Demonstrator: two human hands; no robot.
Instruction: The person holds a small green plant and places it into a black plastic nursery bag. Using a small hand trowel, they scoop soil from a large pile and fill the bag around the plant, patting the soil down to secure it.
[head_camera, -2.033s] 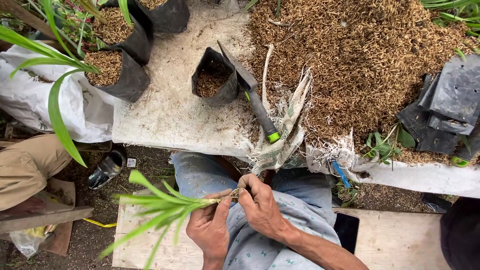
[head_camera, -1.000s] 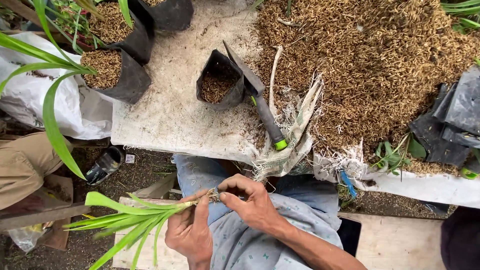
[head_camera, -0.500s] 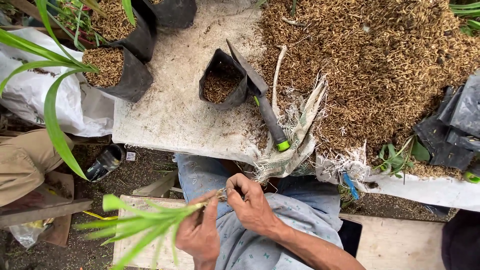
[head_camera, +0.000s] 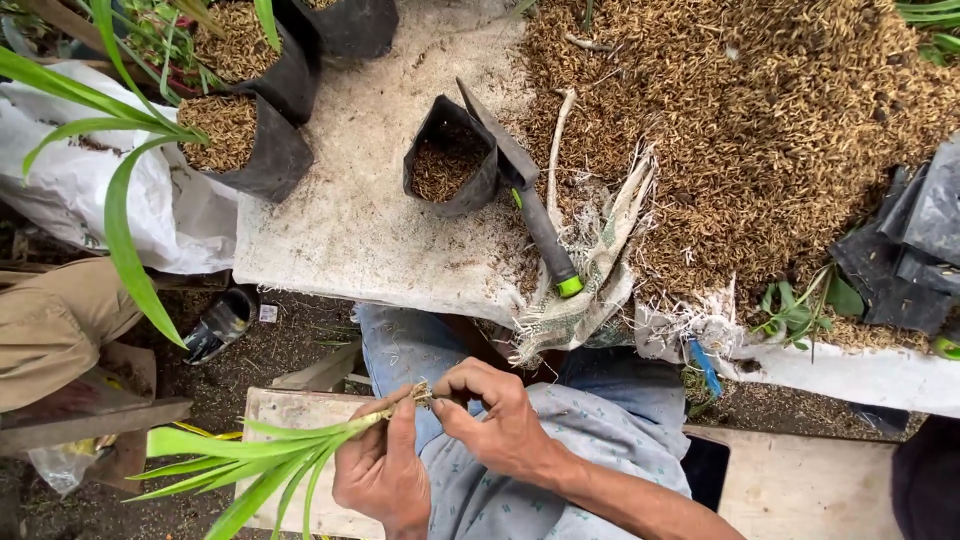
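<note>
Below the white bench edge (head_camera: 400, 285), left hand (head_camera: 382, 470) gripping seedling (head_camera: 262, 460), right hand (head_camera: 490, 425) pinching its roots.

Head camera, looking straight down.
It sits close above the lap and the near table (head_camera: 340, 240) edge.

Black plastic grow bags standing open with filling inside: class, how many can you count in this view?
4: one beside the trowel, one to its left, two along the top edge. Others may lie beyond the frame.
</note>
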